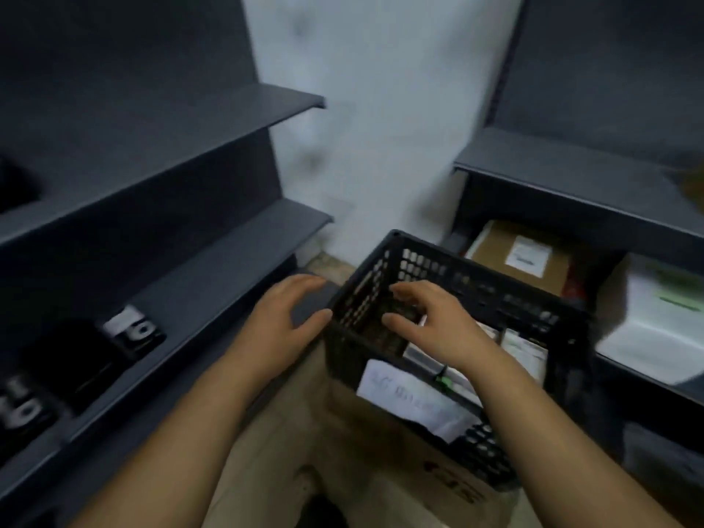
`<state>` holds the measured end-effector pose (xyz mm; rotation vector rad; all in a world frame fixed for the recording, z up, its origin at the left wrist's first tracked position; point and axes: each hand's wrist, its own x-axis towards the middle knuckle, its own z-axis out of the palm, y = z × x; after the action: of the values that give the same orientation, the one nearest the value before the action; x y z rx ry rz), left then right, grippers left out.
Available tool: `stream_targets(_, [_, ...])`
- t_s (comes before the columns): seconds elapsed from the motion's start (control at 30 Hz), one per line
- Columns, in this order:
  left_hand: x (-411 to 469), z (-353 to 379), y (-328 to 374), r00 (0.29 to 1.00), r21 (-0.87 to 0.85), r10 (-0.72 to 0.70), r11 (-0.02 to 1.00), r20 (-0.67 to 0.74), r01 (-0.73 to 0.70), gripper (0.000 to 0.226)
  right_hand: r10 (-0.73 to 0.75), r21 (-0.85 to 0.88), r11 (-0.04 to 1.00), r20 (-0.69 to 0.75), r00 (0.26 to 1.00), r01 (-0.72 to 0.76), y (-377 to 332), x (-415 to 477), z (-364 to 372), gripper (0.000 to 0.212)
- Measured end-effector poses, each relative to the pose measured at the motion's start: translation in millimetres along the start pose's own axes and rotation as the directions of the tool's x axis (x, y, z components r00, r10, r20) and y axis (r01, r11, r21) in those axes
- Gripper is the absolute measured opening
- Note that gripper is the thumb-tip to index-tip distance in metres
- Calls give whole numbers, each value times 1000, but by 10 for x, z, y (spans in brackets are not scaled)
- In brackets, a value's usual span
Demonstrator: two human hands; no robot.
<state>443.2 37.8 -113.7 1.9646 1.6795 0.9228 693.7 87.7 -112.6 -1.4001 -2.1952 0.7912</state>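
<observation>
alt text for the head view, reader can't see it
Two bare hands at a black crate of white packets: the right hand reaches in with fingers spread, the left hand is open beside its left wall. Dark shelves flank it, with boxes on the right.

Both hands out in front.
The left hand (284, 318) and right hand (432, 323) are side by side, fingers spread and loose.

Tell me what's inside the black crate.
In the crate: pale flat packets side by side, and a small green thing, too blurred to name. The right hand hangs over the middle and covers what lies beneath it; the crate's floor is hidden too.
</observation>
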Motion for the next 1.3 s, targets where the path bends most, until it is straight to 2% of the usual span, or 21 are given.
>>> stream_targets(0.1, [-788, -564, -94, 984, 96, -104, 988, -141, 119, 44, -140, 50, 990, 87, 986, 136, -633, -39, 336, 53])
stream_targets(0.2, [-1592, -1190, -96, 931, 125, -182, 965, -315, 231, 47, -289, 118, 956, 186, 939, 270, -1436, -103, 713, 51])
stream_targets(0.3, [-2447, -1793, -110, 850, 152, -238, 927, -470, 344, 40, -458, 165, 888, 217, 862, 430, -2337, -266, 1167, 46])
stream_targets(0.4, [-3384, -2329, -173, 744, 141, -278, 884, -608, 446, 40, -576, 260, 816, 287, 765, 517, -3227, -581, 1712, 43])
stream_targets(0.6, [-5608, -3121, -376, 536, 79, -361, 772, -763, 631, 40, -740, 379, 670, 401, 540, 638, -4871, -1668, 3089, 40])
stream_targets(0.83, [-8144, -4015, -294, 174, -93, -394, 575, -903, 813, 40, -849, 521, 462, 494, 188, 717, -6887, -3198, 4562, 39])
stream_targets(0.9, [-8571, -4125, -286, 109, -124, -391, 526, -914, 842, 42, -855, 558, 424, 506, 113, 713, -7224, -3485, 4839, 40])
stream_targets(1.07, [-10062, -4402, -383, -143, -282, -355, 378, -924, 882, 41, -827, 666, 312, 541, -151, 677, -8307, -4558, 5998, 42])
stream_targets(1.17, [-10837, -4608, -410, -243, -330, -320, 254, -916, 909, 40, -809, 741, 248, 513, -287, 625, -8912, -5192, 6659, 43])
stream_targets(1.3, [-11800, -5063, -305, -383, -414, -204, 138, -901, 900, 42, -786, 830, 175, 441, -433, 529, -9821, -6067, 7329, 43])
